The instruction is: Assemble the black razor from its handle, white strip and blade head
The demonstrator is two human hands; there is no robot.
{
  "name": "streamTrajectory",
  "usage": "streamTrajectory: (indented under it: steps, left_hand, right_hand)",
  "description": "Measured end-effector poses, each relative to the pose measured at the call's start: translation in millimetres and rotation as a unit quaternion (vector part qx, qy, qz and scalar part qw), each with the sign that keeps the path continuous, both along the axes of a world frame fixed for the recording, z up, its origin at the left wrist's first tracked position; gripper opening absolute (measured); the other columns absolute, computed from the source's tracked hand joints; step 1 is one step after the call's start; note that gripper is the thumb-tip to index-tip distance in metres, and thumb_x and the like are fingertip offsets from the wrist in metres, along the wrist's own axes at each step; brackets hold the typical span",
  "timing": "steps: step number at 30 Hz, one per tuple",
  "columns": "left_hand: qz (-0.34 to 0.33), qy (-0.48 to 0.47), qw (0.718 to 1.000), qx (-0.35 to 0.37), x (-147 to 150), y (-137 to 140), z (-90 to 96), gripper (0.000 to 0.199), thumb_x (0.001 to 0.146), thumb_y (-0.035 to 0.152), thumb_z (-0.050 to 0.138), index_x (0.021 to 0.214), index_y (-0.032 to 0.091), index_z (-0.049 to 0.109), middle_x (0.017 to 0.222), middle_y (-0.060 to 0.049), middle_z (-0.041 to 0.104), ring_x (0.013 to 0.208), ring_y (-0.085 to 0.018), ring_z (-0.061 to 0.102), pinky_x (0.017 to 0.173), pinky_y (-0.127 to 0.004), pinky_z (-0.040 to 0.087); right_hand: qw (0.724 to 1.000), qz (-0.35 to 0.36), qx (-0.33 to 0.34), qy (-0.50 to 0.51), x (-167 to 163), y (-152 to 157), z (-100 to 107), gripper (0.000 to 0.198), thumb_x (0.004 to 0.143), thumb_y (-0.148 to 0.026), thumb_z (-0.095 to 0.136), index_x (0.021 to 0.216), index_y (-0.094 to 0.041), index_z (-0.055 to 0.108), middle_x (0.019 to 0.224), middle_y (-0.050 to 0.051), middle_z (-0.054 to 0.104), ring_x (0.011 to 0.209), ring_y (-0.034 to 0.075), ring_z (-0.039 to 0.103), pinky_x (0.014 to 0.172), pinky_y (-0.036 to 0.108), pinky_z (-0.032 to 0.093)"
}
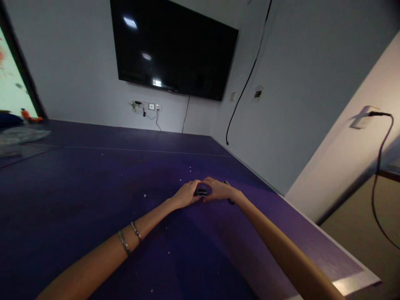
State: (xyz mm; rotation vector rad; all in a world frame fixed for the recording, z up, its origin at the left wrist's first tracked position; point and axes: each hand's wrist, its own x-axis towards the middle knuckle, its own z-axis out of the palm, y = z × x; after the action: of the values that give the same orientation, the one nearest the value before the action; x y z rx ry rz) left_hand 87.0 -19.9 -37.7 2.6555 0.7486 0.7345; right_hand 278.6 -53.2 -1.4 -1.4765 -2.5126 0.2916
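Note:
Both hands meet over the purple surface. My left hand (187,193) curls around the left end of a small black object (202,192), whose kind I cannot make out. Opposite it, my right hand (218,189) has its thumb and fingers apart in a curve. Its fingertips come close to those of my left hand, and its thumb is near the object's right end. A slim dark thing (231,201) lies under or just behind the right wrist, mostly covered by it.
The broad purple surface (93,187) carries small white specks. Clear plastic (23,136) and an orange item (29,116) lie at far left. A television (175,50) hangs on the back wall. A black cable (246,83) dangles at right; another cable (379,158) hangs from a socket.

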Motion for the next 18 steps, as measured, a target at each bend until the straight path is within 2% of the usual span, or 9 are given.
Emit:
streamTrajectory:
  steps: [5, 10, 14, 18]
  left_hand:
    - [-0.001, -0.005, 1.0, -0.01, 2, -3, -4.2, 0.047, 0.076, 0.032, 0.056, 0.118, 0.016, 0.039, 0.112, -0.013, 0.056, 0.1, -0.025, 0.055, 0.084, -0.037, 0.042]
    - [0.001, -0.015, 1.0, 0.007, 4, -1, -8.8, 0.054, 0.078, 0.037, 0.054, 0.124, 0.015, 0.035, 0.121, -0.014, 0.051, 0.11, -0.025, 0.05, 0.091, -0.037, 0.039]
    - [0.035, 0.0, 0.999, 0.032, -10, 9, -10.9, 0.046, 0.083, 0.034, 0.046, 0.123, 0.014, 0.038, 0.127, -0.014, 0.048, 0.117, -0.024, 0.045, 0.098, -0.037, 0.033]
    - [0.103, 0.023, 0.994, 0.021, -33, 23, -22.2, 0.041, 0.085, 0.033, 0.04, 0.118, 0.01, 0.042, 0.123, -0.016, 0.051, 0.115, -0.024, 0.047, 0.097, -0.037, 0.035]
  right_hand:
    - [0.999, -0.028, 0.002, -0.042, -1, -2, -1, 0.051, 0.063, -0.043, 0.068, 0.108, -0.019, 0.059, 0.103, 0.008, 0.059, 0.097, 0.023, 0.055, 0.083, 0.033, 0.042]
    - [0.998, -0.032, 0.015, -0.05, 8, -5, 0, 0.049, 0.066, -0.042, 0.065, 0.109, -0.019, 0.06, 0.102, 0.008, 0.06, 0.093, 0.023, 0.056, 0.079, 0.031, 0.043]
    - [0.998, -0.058, -0.003, -0.038, 52, -8, 3, 0.054, 0.067, -0.038, 0.064, 0.116, -0.016, 0.056, 0.107, 0.01, 0.059, 0.091, 0.021, 0.057, 0.079, 0.03, 0.043]
    - [0.986, -0.158, -0.023, -0.049, 113, -14, 4, 0.057, 0.068, -0.033, 0.061, 0.12, -0.012, 0.053, 0.111, 0.014, 0.059, 0.087, 0.023, 0.059, 0.078, 0.03, 0.044]
